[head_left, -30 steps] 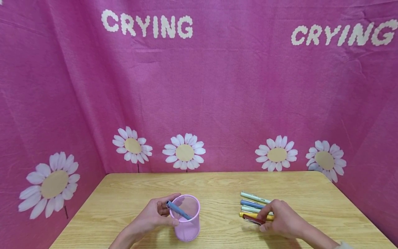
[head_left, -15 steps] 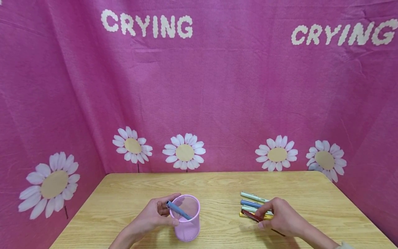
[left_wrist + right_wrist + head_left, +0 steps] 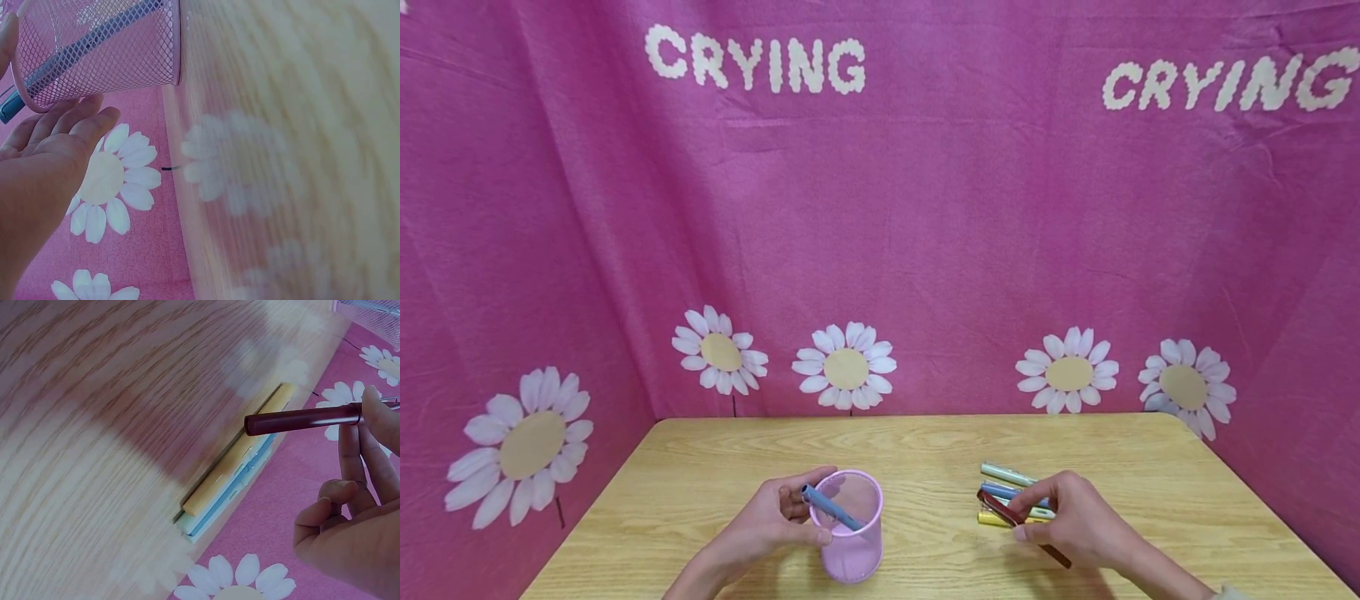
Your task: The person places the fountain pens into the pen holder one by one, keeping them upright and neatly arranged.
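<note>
My left hand (image 3: 775,517) holds a pink mesh pen cup (image 3: 853,554) near its rim, thumb on the near side and fingers behind. Inside the cup leans a blue-grey pen (image 3: 831,506), its end sticking out over the rim toward the hand. A dark red pen (image 3: 303,420) is pinched between the thumb and fingers of my right hand (image 3: 1078,521), lifted and tilted above the other pens. Beneath it lie a yellow pen (image 3: 240,450), a blue pen (image 3: 1000,490) and pale green pens (image 3: 1006,474), side by side on the table and partly hidden by the hand.
The wooden table (image 3: 917,450) has rounded far corners. Behind it and along both sides hangs a magenta cloth (image 3: 940,250) printed with daisies and white lettering. Bare tabletop lies between the cup and the row of pens.
The dark red pen has risen from beside the yellow pen and now slants over the row, pinched in my right hand. My left hand and the cup have stayed in place.
</note>
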Available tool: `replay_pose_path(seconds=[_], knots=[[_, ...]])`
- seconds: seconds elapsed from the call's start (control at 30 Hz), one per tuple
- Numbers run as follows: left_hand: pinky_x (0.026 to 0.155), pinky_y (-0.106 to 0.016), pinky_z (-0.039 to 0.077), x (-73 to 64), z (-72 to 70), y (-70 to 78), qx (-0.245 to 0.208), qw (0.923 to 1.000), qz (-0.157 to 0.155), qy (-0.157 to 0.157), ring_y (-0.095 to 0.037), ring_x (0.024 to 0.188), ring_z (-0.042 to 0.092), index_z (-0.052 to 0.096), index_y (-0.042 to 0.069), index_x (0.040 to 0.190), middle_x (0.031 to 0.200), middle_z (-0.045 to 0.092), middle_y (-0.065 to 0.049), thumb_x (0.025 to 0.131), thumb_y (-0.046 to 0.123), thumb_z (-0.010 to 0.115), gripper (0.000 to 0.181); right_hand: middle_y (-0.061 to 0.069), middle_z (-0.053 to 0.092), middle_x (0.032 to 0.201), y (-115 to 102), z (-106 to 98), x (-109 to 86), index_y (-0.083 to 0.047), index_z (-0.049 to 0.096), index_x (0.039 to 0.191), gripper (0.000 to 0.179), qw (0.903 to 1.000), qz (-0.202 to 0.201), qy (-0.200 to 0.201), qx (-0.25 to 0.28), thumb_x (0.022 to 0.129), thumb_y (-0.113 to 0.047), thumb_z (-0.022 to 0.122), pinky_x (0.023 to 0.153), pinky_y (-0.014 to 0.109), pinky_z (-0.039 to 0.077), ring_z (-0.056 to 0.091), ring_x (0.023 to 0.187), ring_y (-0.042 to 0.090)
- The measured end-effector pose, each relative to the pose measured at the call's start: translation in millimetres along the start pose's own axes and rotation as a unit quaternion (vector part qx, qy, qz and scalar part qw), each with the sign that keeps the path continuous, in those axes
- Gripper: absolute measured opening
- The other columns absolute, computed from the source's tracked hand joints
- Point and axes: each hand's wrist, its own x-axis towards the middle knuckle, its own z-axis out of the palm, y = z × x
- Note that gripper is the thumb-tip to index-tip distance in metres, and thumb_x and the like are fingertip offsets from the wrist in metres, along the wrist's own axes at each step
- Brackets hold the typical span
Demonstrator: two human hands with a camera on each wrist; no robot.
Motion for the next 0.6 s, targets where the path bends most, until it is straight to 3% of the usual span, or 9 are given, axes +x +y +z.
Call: replay_pose_path(seconds=[0.23,0.4,0.6], knots=[[0.094,-0.028,0.052,-0.3,0.5,-0.3,0.0,1.0,0.004,0.0,-0.03,0.11,0.064,0.045,-0.007,0.155,0.14,0.062,-0.024,0.088,0.005,0.084,0.078,0.001,0.071,0.089,-7.8,1.9,-0.4,-0.012,0.084,0.095,0.017,0.9998,-0.003,0.013,0.018,0.08,-0.013,0.093,0.058,0.026,0.037,0.053,0.08,0.023],[0.098,-0.03,0.051,0.2,0.3,-0.6,-0.001,0.9998,0.016,-0.006,-0.026,0.113,0.066,0.044,-0.009,0.155,0.143,0.06,-0.026,0.088,0.005,0.085,0.079,0.002,0.072,0.089,-11.6,3.7,1.0,-0.01,0.084,0.095,0.017,0.9993,-0.006,0.015,0.035,0.08,-0.012,0.092,0.056,0.025,0.037,0.051,0.077,0.019],[0.1,-0.03,0.051,0.3,-0.1,-1.3,-0.001,0.9995,0.028,-0.012,-0.024,0.112,0.068,0.043,-0.011,0.154,0.141,0.06,-0.03,0.088,0.004,0.084,0.079,-0.001,0.07,0.084,-17.2,6.0,3.0,-0.01,0.084,0.096,0.018,0.9982,-0.01,0.02,0.055,0.08,-0.012,0.092,0.052,0.025,0.029,0.036,0.063,0.01]])
